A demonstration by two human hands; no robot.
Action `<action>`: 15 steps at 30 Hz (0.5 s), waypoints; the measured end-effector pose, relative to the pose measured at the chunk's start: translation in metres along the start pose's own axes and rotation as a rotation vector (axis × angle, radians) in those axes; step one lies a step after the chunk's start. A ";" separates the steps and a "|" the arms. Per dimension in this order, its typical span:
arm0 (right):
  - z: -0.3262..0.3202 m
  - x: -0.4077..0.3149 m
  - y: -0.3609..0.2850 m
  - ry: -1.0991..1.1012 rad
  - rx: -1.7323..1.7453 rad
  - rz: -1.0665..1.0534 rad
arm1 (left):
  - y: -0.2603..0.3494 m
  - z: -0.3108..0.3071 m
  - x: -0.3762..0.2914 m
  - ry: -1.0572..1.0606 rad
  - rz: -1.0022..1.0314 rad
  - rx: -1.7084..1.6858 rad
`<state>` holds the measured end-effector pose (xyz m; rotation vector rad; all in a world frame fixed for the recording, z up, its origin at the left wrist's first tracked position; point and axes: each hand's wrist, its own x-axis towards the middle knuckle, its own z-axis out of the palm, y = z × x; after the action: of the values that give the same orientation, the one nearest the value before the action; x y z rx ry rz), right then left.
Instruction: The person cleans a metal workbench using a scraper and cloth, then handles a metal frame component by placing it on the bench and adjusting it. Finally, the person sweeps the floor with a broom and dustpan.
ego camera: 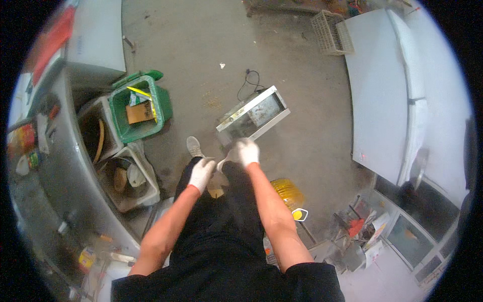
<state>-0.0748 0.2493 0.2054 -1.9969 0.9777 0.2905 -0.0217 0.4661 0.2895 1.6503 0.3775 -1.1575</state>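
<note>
My left hand (201,176), in a white work glove, is held in front of my legs with its fingers curled. Whether anything thin is between them I cannot make out. Further forward and to the right, my right hand (247,151), gloved too, is blurred; its grip is unclear. Just beyond it, on the concrete floor, lies an open rectangular metal housing (264,111) with pale rims and a stained inner plate. A black power cord (259,79) with a plug trails from its far side. The right glove overlaps the housing's near end in view; contact cannot be told.
On the left stand a green bin (166,109) holding cardboard and two pale bins (154,185) along a metal counter (90,166). A yellow-capped plastic jug (287,192) stands by my right leg. White cabinets (377,94) line the right, with a plastic crate (327,34) beyond.
</note>
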 end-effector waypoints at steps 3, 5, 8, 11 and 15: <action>-0.062 0.020 0.103 0.195 0.141 0.228 | 0.001 -0.031 0.023 -0.026 -0.132 -0.350; -0.103 0.028 0.163 0.317 0.096 0.278 | -0.001 -0.056 0.038 -0.025 -0.100 -0.400; -0.143 0.053 0.231 0.377 0.083 0.418 | -0.005 -0.072 0.055 0.113 -0.030 -0.230; -0.156 0.106 0.262 0.331 0.085 0.286 | -0.006 -0.063 0.062 0.227 -0.149 -0.513; -0.138 0.193 0.241 0.265 -0.279 -0.103 | -0.016 -0.005 0.054 0.432 -0.210 -0.627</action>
<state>-0.1443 -0.0371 0.0393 -2.3777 1.0374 0.1100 -0.0042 0.4615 0.2358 1.2992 1.0920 -0.7061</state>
